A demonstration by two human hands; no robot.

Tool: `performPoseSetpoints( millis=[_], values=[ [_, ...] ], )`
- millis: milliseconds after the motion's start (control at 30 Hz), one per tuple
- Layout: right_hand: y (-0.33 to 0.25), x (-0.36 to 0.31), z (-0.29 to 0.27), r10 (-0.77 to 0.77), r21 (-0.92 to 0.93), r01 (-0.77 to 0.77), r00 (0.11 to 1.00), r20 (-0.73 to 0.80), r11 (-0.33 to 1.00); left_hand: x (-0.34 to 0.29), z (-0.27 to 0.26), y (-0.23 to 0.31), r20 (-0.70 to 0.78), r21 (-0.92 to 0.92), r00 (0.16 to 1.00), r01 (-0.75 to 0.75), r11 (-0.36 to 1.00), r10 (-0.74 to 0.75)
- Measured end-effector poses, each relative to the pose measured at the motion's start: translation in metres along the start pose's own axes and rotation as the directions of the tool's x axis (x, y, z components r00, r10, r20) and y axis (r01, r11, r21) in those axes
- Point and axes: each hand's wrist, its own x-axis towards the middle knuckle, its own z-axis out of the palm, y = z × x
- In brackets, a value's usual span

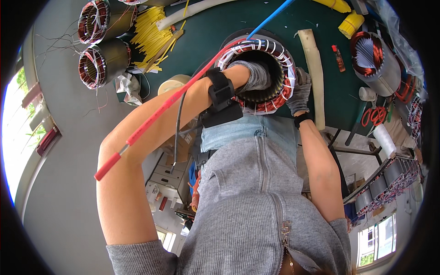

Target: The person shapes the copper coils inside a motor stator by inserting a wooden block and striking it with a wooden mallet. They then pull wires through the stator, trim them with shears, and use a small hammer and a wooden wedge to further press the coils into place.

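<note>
Far to the left of the left hand, two wound stators (117, 59) lie on their sides, loose leads trailing from their ends. Nearer that hand come a crumpled white bag (129, 88), a fan of yellow strips (149, 37) beyond it, and a cream roll (170, 84) just left of the strapped wrist. A long red rod (167, 103) crosses the view in front of the left forearm, its upper end by the rim beyond the hand. The gloved left hand (257, 77) reaches into the bore of the large stator (289, 87), the piece being worked on, which surrounds it; its fingers are hidden, so I cannot tell whether they grasp anything. A blue rod (271, 19) slants up beyond it. The gloved right hand (300, 90) lies against the stator's outer right side, fingers bent; whether it grips or only steadies, I cannot tell. Just right of it lies a pale tube (313, 78), then a small red tool (338, 58). Farther right are a yellow bundle (351, 24), beyond the hand, another copper-wound stator (384, 68), and, nearer the body, red-handled scissors (374, 116) and a white spool (385, 141).
</note>
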Motion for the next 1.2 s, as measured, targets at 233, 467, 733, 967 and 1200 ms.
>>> performPoseSetpoints(
  millis=[233, 467, 733, 967, 1200],
  values=[
    [-0.004, 0.004, -0.004, 0.009, 0.026, -0.008, 1.0, -0.016, 1.0, -0.001, -0.001, -0.006, -0.019, 0.012, 1.0, -0.014, 1.0, 0.014],
    [-0.002, 0.001, -0.001, 0.016, 0.019, -0.016, 1.0, 0.0, 1.0, -0.031, 0.006, 0.023, -0.288, 0.205, 0.935, -0.149, 0.967, 0.205],
    [0.0, 0.003, -0.002, 0.003, 0.053, -0.006, 0.999, 0.046, 0.999, -0.103, 0.084, 0.078, -0.784, 0.484, 0.506, 0.135, 0.864, 0.36],
    [0.009, 0.008, -0.02, 0.079, 0.313, -0.102, 0.993, 0.086, 0.944, -0.107, 0.052, 0.03, -0.59, 0.713, 0.429, -0.121, 0.691, 0.684],
    [-0.022, 0.077, -0.134, 0.236, 0.736, -0.535, 0.844, 0.481, 0.416, -0.116, 0.055, 0.06, -0.678, 0.675, 0.479, 0.107, 0.73, 0.557]
  ],
)
